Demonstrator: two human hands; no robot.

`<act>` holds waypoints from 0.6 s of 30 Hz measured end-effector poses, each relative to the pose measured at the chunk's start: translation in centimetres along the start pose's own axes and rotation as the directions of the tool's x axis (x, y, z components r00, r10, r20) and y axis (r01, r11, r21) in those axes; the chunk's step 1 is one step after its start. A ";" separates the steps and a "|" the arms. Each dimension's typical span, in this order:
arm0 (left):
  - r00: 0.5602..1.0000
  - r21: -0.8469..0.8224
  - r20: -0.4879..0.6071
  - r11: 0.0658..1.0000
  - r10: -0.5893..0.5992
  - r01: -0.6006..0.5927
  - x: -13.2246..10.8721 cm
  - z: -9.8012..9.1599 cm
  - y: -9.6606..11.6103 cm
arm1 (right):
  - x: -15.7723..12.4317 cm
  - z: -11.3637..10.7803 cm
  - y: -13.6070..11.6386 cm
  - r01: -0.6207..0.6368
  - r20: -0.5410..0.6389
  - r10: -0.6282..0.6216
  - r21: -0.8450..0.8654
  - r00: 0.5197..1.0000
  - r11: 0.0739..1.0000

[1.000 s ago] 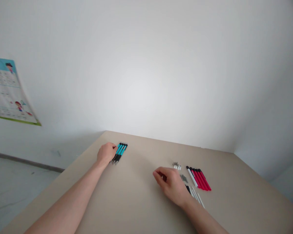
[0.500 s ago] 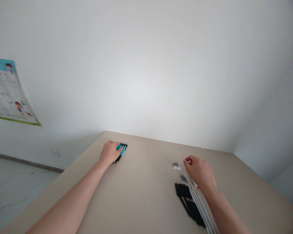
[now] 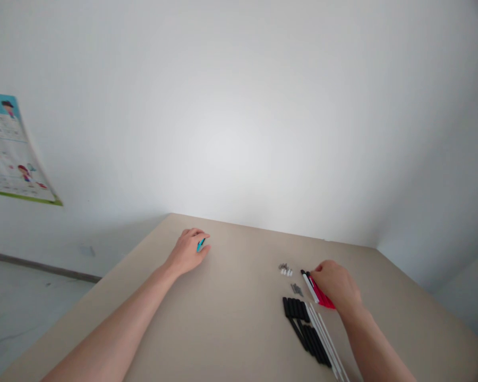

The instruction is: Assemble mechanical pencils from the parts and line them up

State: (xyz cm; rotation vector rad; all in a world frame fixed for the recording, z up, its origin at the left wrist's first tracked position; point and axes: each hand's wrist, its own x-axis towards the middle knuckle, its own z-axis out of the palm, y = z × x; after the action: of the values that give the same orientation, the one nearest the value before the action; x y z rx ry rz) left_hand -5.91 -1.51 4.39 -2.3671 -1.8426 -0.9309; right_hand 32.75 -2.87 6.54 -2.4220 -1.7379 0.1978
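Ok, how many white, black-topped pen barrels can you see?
1: the white barrel lies on the table, just left of the red barrels. The right hand covers part of that row, so others may be hidden.

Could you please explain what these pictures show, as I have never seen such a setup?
There is no machine here, only a person's two bare hands. The view comes from a camera worn on the person's head, looking forward and down. On the table, the left hand partly covers something teal. The right hand is at some red barrels beside a white one. Nearby lie black tubes, thin white rods and small grey pieces. I cannot tell whether either hand grips anything.
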 end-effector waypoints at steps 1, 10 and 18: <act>0.999 -0.032 -0.009 0.999 0.041 -0.042 -0.1 -0.1 0.4 | 0.1 -0.1 0.2 -0.010 0.000 0.010 -0.003 1.000 1.000; 0.961 -0.194 0.033 0.945 0.274 -0.263 -0.9 -0.7 2.9 | 1.6 -0.1 2.7 -0.118 0.006 0.118 -0.061 0.993 0.991; 0.954 -0.230 0.090 0.938 0.287 -0.260 -1.1 -0.5 3.1 | 1.7 0.0 2.7 -0.092 0.044 0.096 -0.076 0.994 0.993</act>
State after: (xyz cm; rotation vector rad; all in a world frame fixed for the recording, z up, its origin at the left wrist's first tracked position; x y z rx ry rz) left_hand -3.48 -3.57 5.38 -2.7749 -1.4514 -1.0193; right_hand 35.77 -2.15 6.00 -2.5748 -1.6801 0.2071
